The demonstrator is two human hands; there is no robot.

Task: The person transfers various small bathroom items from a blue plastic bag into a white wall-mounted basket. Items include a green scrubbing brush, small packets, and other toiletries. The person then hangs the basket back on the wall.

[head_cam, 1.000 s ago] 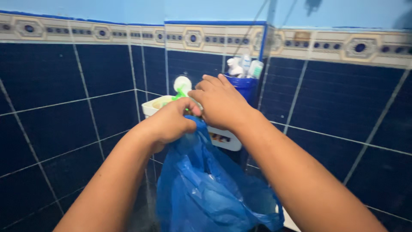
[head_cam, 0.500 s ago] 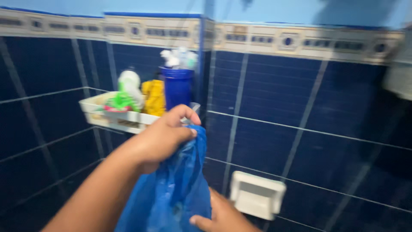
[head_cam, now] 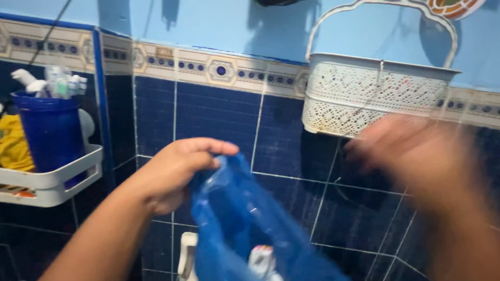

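Blue thin plastic bag (head_cam: pixel 250 218) hangs from your left hand (head_cam: pixel 174 171), whose fingers are pinched together on its upper edge just below and left of the white lacy metal basket (head_cam: pixel 375 96) on the wall. Your right hand (head_cam: pixel 416 161) is a blur directly beneath that basket; you cannot tell from this view whether its fingers are spread or curled, and it does not appear to hold anything.

The main risk, as I judge it, is that one-handed pinch. The film is slick and bunched, so a tug or a swing could slide it out of your fingers, and whatever is inside would spill; a small white item (head_cam: pixel 262 260) shows at the bag's lower part. With only one side held, the mouth also sags, so anything you drop toward it could miss.

Your right hand is close under the basket's bottom rim. Lifting it fast could knock your knuckles on the metal or jolt the basket, which hangs only by its arched handle (head_cam: pixel 380 15).

Well to the left of the basket, a white plastic corner shelf (head_cam: pixel 57 179) carries a dark blue plastic cup (head_cam: pixel 49 132) of toiletries and something yellow (head_cam: pixel 13 145); an elbow swung that way could tip the cup. Below and left of the basket, behind the bag, a white wall fixture (head_cam: pixel 187 255) sticks out and could snag the film.

Open room lies between the shelf and the basket, in front of the dark blue tiled wall (head_cam: pixel 219 112), and back toward you.
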